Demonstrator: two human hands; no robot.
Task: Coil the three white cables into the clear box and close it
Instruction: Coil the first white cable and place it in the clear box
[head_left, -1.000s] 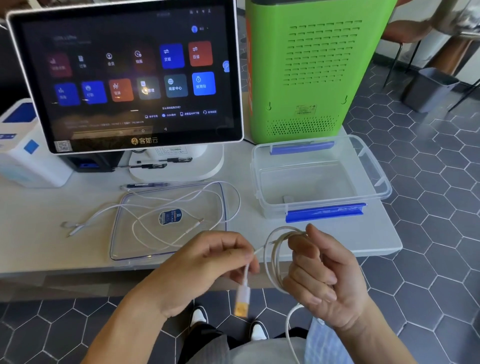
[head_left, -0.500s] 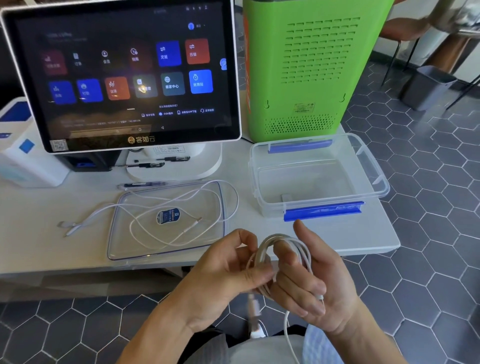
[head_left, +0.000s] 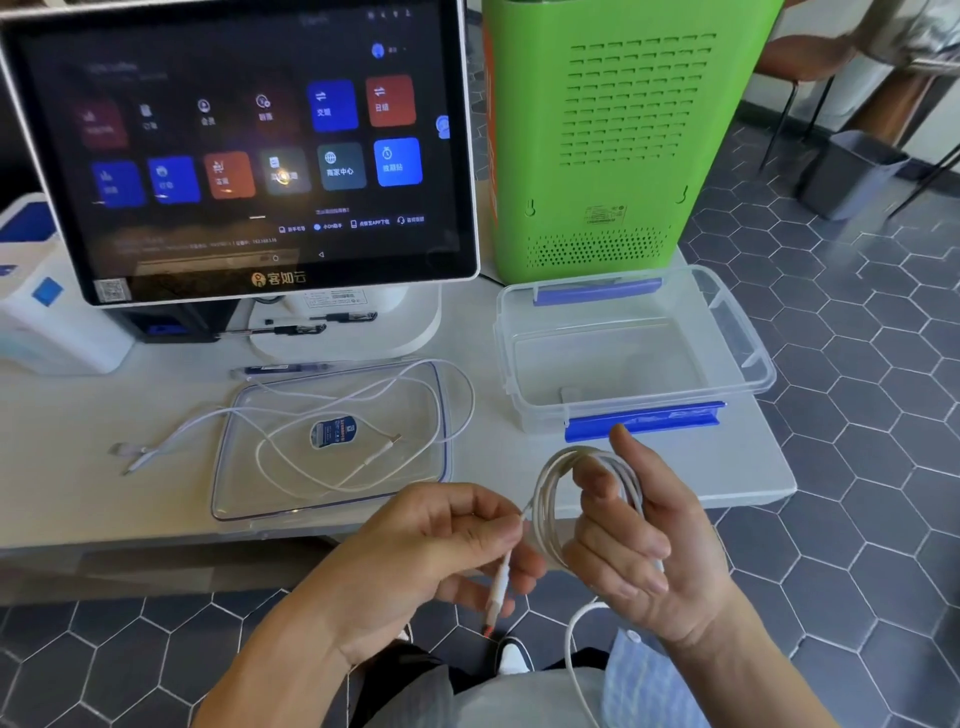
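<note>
Still on 1st thin white cable (head_left: 582, 499): coiled round right hand (head_left: 639, 551) fingers, left hand (head_left: 441, 540) pinching plug end w/ fingertips together; next, tuck end, drop into clear plastic box (head_left: 737, 332).

A white cable (head_left: 550, 499) is showing a red-tipped plug; the clear box (head_left: 748, 364) is wearing blue clips, beside a green perforated cabinet (head_left: 613, 130) over grey hexagon floor tiles (head_left: 857, 322).

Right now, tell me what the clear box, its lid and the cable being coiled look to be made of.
Clear box: likely rigid transparent plastic, glossy; the tabletop shows through its walls, and its blue clips look like opaque plastic.
Lid: apparently the same clear plastic; glare along its rim, cables visible on it.
Cable: white, seemingly a matte rubbery or plastic jacket, since it bends into smooth loops around the right hand.
</note>
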